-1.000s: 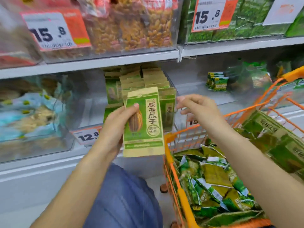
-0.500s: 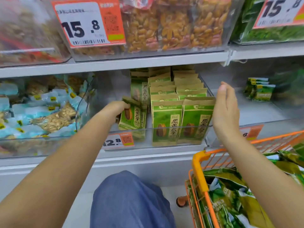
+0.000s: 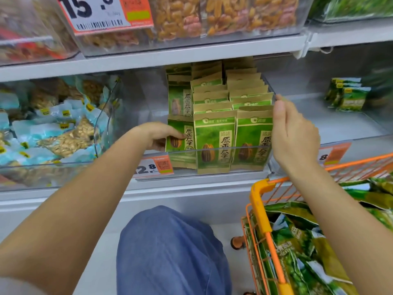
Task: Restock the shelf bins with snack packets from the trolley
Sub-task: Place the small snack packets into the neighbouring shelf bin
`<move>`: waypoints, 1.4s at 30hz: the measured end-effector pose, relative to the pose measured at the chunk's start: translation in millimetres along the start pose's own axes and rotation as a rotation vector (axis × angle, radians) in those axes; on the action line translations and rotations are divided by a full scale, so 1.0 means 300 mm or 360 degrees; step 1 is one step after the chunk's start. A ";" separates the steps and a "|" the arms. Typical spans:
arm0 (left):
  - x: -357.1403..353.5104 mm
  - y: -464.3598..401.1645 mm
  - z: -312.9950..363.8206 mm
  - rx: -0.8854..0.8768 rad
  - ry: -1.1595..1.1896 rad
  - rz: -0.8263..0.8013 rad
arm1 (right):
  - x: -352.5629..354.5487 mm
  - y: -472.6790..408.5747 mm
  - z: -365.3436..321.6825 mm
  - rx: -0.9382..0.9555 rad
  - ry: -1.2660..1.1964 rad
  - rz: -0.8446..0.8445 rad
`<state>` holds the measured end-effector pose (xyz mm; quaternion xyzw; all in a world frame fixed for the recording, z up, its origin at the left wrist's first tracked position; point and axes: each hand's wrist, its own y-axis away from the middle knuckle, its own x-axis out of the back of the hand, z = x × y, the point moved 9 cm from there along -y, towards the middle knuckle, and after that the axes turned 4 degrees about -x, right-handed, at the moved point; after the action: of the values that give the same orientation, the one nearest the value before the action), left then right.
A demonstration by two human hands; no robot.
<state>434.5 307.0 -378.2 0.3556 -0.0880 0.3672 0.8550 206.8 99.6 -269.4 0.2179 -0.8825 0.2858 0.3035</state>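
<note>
Packet lowered into bin — fingers gripping

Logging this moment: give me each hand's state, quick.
Left hand: grips a green snack packet in the bin.
Right hand: open, fingers straight against the front-right packet.

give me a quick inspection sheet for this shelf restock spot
surface: white shelf carrying clear bins; pale floor below.
job's things: middle bin holds upright rows of green seed packets; one packet at the front left is in hand; orange trolley at lower right holds loose green packets.
clutter: blue nut packs in the left bin; small green packs on the right shelf; price tags.
grippers: left hand grips the front-left packet; right hand, fingers straight, touches the right end of the rows.
cables: nothing seen.
surroundings: upper bins of dried snacks; person's blue-clad knee.
</note>
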 end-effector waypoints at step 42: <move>0.149 -0.118 0.218 -0.0520 -0.0283 0.1057 | -0.006 -0.004 0.047 -0.0074 -0.0144 -0.0039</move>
<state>498.2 271.6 -331.2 0.1972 -0.3296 0.5732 0.7238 202.9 90.2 -279.4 0.2344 -0.8990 0.2512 0.2716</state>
